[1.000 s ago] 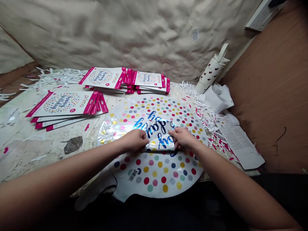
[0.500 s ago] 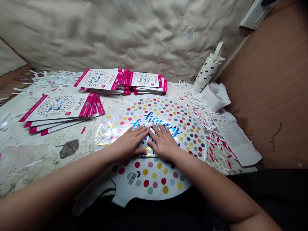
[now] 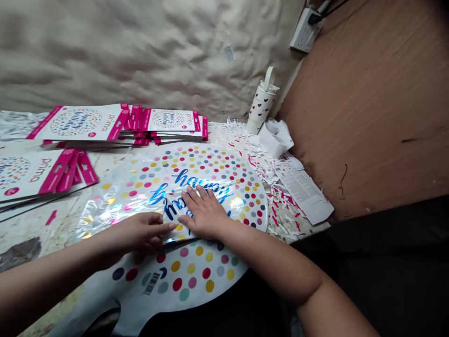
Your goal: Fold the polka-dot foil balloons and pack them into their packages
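A flat, deflated foil balloon (image 3: 196, 161) with coloured dots and blue "happy" lettering lies across the table, its near part hanging over the front edge. A straight fold edge crosses it, and below that is a barcode (image 3: 152, 283). My right hand (image 3: 204, 213) presses flat on the lettering, fingers spread. To its left, my left hand (image 3: 150, 231) has its fingers curled and closed at the fold edge, thumb and forefinger on the foil. Some left fingertips are hidden beneath the hand.
Pink-and-white balloon packets (image 3: 80, 122) are stacked at the back left, more packets (image 3: 35, 173) nearer. Paper shreds (image 3: 277, 206), a heart-patterned tumbler (image 3: 260, 107), crumpled paper (image 3: 275, 139) and a flattened carton (image 3: 305, 189) lie right, by a brown panel (image 3: 368, 117).
The view has turned right, so everything sits further left. My left hand has gone from lying flat beside the right to curling at the fold edge. The right hand stays flat.
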A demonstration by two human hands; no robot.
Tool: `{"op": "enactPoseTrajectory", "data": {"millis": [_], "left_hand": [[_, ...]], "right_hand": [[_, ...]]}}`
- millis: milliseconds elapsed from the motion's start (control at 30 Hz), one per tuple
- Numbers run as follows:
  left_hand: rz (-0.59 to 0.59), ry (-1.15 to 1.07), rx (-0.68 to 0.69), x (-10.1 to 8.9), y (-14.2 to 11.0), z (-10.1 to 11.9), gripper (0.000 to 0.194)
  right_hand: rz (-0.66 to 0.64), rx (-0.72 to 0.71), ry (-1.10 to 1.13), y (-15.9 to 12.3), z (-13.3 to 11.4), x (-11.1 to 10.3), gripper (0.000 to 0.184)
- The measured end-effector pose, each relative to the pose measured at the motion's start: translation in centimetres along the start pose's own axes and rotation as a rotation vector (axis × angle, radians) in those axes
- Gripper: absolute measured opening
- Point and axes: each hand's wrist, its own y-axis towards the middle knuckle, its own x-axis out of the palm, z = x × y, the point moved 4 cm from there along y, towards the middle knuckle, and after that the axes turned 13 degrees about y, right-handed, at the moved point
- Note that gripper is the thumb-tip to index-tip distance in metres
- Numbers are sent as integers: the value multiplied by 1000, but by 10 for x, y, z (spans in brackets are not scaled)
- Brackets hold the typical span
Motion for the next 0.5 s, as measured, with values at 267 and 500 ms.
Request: {"op": "enactPoseTrajectory", "data": {"millis": [267, 500], "left_hand": [[64, -315, 236, -29, -3, 39, 46], [107, -79, 382, -30, -20, 33, 36]], "right_hand": [[497, 835, -118, -128, 160, -149, 106], [239, 876, -208, -188, 199, -190, 47]]}}
